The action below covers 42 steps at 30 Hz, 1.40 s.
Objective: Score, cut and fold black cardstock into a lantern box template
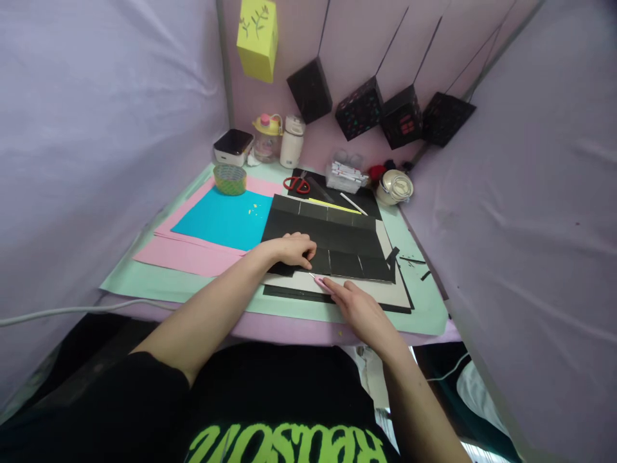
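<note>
A sheet of black cardstock (332,235) lies in front of me, creased and slit into flaps along its near and far edges. My left hand (295,249) presses on its near left part, fingers curled down against the card. In my right hand (355,302) is a slim pink craft knife (324,285), its thin blade pointing at the card's near edge, close to my left fingertips. Beneath the card lies a white sheet (380,293), with more black card (299,294) under that.
Left are blue paper (222,218), pink paper (193,256) and a tape roll (230,180). Behind lie red-handled scissors (297,185), a yellow strip (335,206), a box of pens (346,175) and bottles (292,143). Black paper boxes (359,109) hang above; black scraps (412,260) lie right.
</note>
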{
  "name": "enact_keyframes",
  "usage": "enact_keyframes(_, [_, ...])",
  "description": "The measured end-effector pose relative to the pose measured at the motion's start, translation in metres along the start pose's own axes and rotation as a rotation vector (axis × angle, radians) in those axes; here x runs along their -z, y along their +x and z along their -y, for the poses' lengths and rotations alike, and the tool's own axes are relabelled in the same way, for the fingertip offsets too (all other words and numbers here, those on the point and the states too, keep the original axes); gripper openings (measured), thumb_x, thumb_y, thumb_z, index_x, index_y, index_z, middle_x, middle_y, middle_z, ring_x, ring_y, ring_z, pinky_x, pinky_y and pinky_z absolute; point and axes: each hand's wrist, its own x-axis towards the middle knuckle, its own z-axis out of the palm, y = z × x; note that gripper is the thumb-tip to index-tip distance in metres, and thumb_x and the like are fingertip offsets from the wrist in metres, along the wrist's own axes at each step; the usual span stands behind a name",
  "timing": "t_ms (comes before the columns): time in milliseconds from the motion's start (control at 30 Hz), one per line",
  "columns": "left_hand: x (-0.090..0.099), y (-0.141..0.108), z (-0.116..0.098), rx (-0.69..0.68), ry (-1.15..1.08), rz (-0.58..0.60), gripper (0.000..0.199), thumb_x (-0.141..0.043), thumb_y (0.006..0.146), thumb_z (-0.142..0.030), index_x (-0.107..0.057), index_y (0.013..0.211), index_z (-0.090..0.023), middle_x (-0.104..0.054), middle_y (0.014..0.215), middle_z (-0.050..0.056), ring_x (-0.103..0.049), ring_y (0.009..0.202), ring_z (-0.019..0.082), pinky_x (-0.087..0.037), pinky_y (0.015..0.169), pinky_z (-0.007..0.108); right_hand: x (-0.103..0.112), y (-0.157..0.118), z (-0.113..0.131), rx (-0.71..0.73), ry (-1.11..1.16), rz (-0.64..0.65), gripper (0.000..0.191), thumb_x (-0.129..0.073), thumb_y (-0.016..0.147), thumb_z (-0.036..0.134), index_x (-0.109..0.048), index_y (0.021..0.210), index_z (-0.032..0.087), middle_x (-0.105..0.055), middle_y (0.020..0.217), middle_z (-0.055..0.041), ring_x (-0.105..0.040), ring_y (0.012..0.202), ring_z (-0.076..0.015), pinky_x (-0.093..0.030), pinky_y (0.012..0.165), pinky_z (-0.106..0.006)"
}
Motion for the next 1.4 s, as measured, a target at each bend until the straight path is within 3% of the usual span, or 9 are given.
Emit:
enact_keyframes(200, [0.0,-0.003,-0.004,0.008,0.001,-0.014,0.019,-0.064,0.078,-0.037,-0.058,0.088,-0.022,-0.054,0.104,0.005,-0.048,0.106,0.026,-0.037,0.088,0.039,-0.004,-0.004,0.004,0.037,-0.026,0.005,0.043,-0.029,0.102,0.032,-0.038,0.144,0.036,-0.055,0.088,-0.0035,-0.056,0.07,-0.0155,-0.033,0.059,-0.024])
enact_keyframes(800, [-0.001,-0.004,-0.004,0.018,-0.012,-0.02,0.019,-0.065,0.078,-0.036,-0.059,0.088,-0.022,-0.053,0.104,0.006,-0.047,0.107,0.026,-0.036,0.088,0.039,-0.011,0.006,0.045,0.078,-0.158,0.016,0.044,-0.033,0.101,0.026,-0.038,0.144,0.033,-0.06,0.091,-0.0057,-0.058,0.066,-0.0166,-0.025,0.051,-0.026])
enact_keyframes(967, [-0.005,-0.002,0.003,-0.012,-0.071,-0.07,0.018,-0.067,0.075,-0.036,-0.061,0.085,-0.022,-0.055,0.1,0.005,-0.049,0.105,0.027,-0.037,0.087,0.039,-0.008,-0.011,0.041,0.079,0.037,0.037,0.045,-0.03,0.102,0.029,-0.034,0.147,0.034,-0.06,0.096,-0.0064,-0.058,0.073,-0.0173,-0.036,0.058,-0.025])
enact_keyframes(1133, [-0.005,-0.003,0.019,-0.108,-0.346,-0.164,0.011,-0.053,0.083,-0.028,-0.061,0.085,-0.02,-0.063,0.09,0.002,-0.058,0.088,0.018,-0.043,0.08,0.029,0.005,-0.031,0.008,0.136,0.398,0.15,0.042,-0.038,0.099,0.036,-0.044,0.141,0.032,-0.061,0.111,-0.0066,-0.058,0.097,-0.0208,-0.045,0.082,-0.032])
enact_keyframes(1200, [-0.004,-0.005,0.025,-0.079,-0.486,-0.271,0.014,-0.048,0.085,-0.027,-0.059,0.088,-0.019,-0.065,0.087,0.001,-0.06,0.082,0.016,-0.046,0.076,0.026,0.008,-0.029,-0.005,0.087,0.514,0.103,0.037,-0.039,0.098,0.036,-0.053,0.132,0.029,-0.062,0.106,-0.0053,-0.058,0.092,-0.0192,-0.045,0.079,-0.031])
enact_keyframes(1300, [-0.005,-0.006,0.03,-0.005,-0.661,-0.449,0.013,-0.049,0.084,-0.026,-0.059,0.087,-0.018,-0.067,0.085,0.002,-0.062,0.078,0.015,-0.048,0.072,0.026,0.008,-0.014,-0.017,-0.113,0.555,-0.109,0.036,-0.048,0.092,0.044,-0.06,0.118,0.022,-0.058,0.076,-0.0003,-0.052,0.066,-0.0158,-0.042,0.062,-0.027])
enact_keyframes(1400, [-0.007,-0.004,0.032,-0.003,-0.627,-0.456,0.015,-0.05,0.083,-0.025,-0.062,0.088,-0.018,-0.069,0.088,0.002,-0.063,0.081,0.015,-0.049,0.076,0.027,0.003,0.015,-0.02,-0.221,0.461,-0.304,0.038,-0.06,0.082,0.047,-0.063,0.108,0.019,-0.047,0.062,0.0041,-0.045,0.056,-0.0145,-0.037,0.057,-0.026])
